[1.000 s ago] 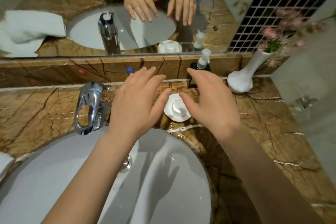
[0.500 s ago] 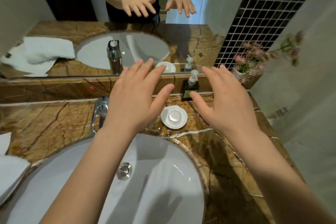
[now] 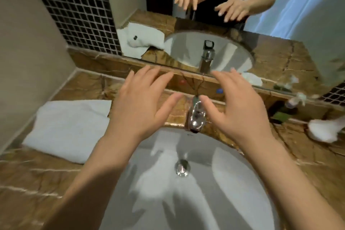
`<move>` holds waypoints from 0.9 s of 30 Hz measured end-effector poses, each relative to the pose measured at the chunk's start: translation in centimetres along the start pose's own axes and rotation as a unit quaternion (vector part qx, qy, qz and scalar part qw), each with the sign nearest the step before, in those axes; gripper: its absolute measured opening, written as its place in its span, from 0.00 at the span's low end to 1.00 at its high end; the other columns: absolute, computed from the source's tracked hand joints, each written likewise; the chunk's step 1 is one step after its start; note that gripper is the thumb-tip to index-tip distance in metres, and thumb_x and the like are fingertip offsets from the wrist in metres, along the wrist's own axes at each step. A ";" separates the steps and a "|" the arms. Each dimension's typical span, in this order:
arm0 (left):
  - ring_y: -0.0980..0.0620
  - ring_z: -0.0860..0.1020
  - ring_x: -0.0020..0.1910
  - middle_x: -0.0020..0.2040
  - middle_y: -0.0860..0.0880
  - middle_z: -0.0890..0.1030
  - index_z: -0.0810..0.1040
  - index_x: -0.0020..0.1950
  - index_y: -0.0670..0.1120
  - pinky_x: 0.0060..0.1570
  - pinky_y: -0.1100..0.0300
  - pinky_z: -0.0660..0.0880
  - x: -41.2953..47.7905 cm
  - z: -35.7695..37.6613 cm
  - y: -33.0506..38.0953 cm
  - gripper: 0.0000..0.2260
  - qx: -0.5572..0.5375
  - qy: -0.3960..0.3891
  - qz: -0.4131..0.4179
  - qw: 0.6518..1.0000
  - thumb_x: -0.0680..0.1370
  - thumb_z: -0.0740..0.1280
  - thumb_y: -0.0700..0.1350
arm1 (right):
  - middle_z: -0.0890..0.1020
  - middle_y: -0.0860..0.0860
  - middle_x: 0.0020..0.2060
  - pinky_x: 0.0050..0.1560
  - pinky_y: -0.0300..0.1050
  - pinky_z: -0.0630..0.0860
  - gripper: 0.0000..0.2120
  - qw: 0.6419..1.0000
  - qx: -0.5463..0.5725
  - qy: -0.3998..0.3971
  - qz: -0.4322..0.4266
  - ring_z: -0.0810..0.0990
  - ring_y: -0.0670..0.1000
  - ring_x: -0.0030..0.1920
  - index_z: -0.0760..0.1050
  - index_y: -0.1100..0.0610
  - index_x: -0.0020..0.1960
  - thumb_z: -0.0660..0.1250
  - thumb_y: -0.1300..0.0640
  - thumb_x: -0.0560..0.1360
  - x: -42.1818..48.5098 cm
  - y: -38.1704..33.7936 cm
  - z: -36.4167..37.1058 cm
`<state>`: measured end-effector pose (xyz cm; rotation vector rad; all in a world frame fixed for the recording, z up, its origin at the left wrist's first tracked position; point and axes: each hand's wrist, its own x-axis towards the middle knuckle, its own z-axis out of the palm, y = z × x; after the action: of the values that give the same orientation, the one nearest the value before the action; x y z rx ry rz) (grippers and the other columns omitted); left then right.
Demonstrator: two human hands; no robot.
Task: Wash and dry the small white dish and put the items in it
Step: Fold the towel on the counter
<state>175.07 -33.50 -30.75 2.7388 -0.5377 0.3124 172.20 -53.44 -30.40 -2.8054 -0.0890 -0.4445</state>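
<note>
My left hand (image 3: 141,106) and my right hand (image 3: 237,110) hover open with spread fingers above the back rim of the white sink (image 3: 233,183). They are on either side of the chrome faucet (image 3: 196,115) and hold nothing. I cannot see the small white dish on the counter; my right hand covers that spot. A white shape in the mirror (image 3: 252,78), just past my right fingertips, looks like its reflection.
A folded white towel (image 3: 69,129) lies on the brown marble counter (image 3: 37,183) left of the sink. At the far right are a dark soap dispenser (image 3: 285,112) and a blurred white vase (image 3: 323,130). A beige wall closes the left side.
The view has swung left, so the towel is now in full view and the dish has dropped out of sight. Both hands stay open and empty, now flanking the faucet.
</note>
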 end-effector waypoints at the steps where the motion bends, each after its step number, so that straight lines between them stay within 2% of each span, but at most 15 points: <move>1: 0.46 0.61 0.73 0.72 0.46 0.68 0.67 0.70 0.52 0.71 0.46 0.55 -0.8 -0.6 -1.8 0.29 0.009 0.002 -0.019 1.000 0.76 0.45 0.63 | 0.75 0.54 0.65 0.68 0.51 0.64 0.28 1.000 0.007 -0.007 -0.018 0.65 0.56 0.71 0.68 0.56 0.68 0.61 0.42 0.73 0.7 -1.7 1.0; 7: 0.46 0.59 0.74 0.74 0.46 0.66 0.65 0.72 0.52 0.72 0.48 0.54 -6.0 -3.3 -12.2 0.30 0.055 -0.005 -0.135 0.989 0.75 0.44 0.64 | 0.74 0.55 0.66 0.70 0.54 0.63 0.30 0.990 0.055 -0.066 -0.116 0.63 0.57 0.72 0.67 0.57 0.69 0.59 0.41 0.73 3.4 -12.2 7.6; 13: 0.38 0.67 0.69 0.68 0.39 0.72 0.71 0.68 0.45 0.68 0.42 0.61 -11.5 -3.6 -19.7 0.29 0.069 0.018 -0.194 0.978 0.76 0.48 0.61 | 0.72 0.54 0.67 0.69 0.52 0.62 0.30 0.976 0.082 -0.117 -0.167 0.62 0.56 0.73 0.66 0.55 0.69 0.60 0.40 0.73 3.3 -21.0 13.4; 16: 0.38 0.71 0.66 0.65 0.38 0.75 0.75 0.64 0.42 0.66 0.43 0.65 -13.4 -2.7 -22.2 0.26 0.106 0.062 -0.191 0.974 0.79 0.50 0.57 | 0.71 0.55 0.69 0.71 0.54 0.59 0.30 0.968 0.088 -0.147 -0.182 0.60 0.57 0.74 0.65 0.55 0.70 0.59 0.40 0.73 2.7 -23.7 15.7; 20: 0.38 0.73 0.64 0.63 0.38 0.77 0.76 0.63 0.43 0.64 0.45 0.66 -13.7 -1.8 -24.6 0.25 0.099 0.075 -0.195 0.973 0.78 0.51 0.57 | 0.71 0.59 0.68 0.70 0.56 0.62 0.30 0.963 0.089 -0.168 -0.193 0.61 0.59 0.73 0.65 0.59 0.70 0.60 0.42 0.74 2.5 -24.5 17.9; 22: 0.38 0.74 0.62 0.62 0.38 0.78 0.76 0.63 0.43 0.62 0.46 0.68 -13.6 -1.2 -25.4 0.25 0.090 0.083 -0.174 0.977 0.79 0.50 0.57 | 0.72 0.57 0.67 0.69 0.54 0.64 0.30 0.966 0.084 -0.164 -0.179 0.61 0.58 0.73 0.65 0.58 0.70 0.60 0.41 0.74 2.5 -24.4 18.7; 24: 0.39 0.76 0.60 0.60 0.38 0.79 0.76 0.62 0.41 0.61 0.46 0.70 -12.9 -0.3 -26.0 0.23 0.088 0.097 -0.134 0.982 0.81 0.53 0.55 | 0.72 0.55 0.68 0.67 0.52 0.65 0.31 0.972 0.069 -0.161 -0.159 0.62 0.57 0.73 0.63 0.56 0.71 0.60 0.41 0.74 2.5 -23.8 19.3; 25: 0.40 0.76 0.60 0.60 0.39 0.79 0.75 0.63 0.42 0.62 0.46 0.70 -12.1 0.4 -26.3 0.22 0.081 0.081 -0.123 0.986 0.81 0.53 0.54 | 0.72 0.54 0.67 0.66 0.52 0.66 0.31 0.973 0.058 -0.162 -0.150 0.62 0.56 0.73 0.62 0.55 0.72 0.60 0.41 0.73 2.5 -23.4 19.6; 27: 0.42 0.72 0.64 0.64 0.42 0.77 0.72 0.67 0.45 0.65 0.48 0.66 -10.0 1.7 -26.7 0.23 0.052 -0.014 -0.130 0.990 0.79 0.51 0.56 | 0.73 0.55 0.66 0.63 0.51 0.68 0.31 0.974 0.043 -0.173 -0.138 0.64 0.57 0.71 0.62 0.55 0.72 0.59 0.41 0.73 2.4 -22.4 20.3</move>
<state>176.98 -7.51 -42.41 2.8744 -0.1697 0.2419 178.02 -25.99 -41.73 -2.7607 -0.5649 -0.0024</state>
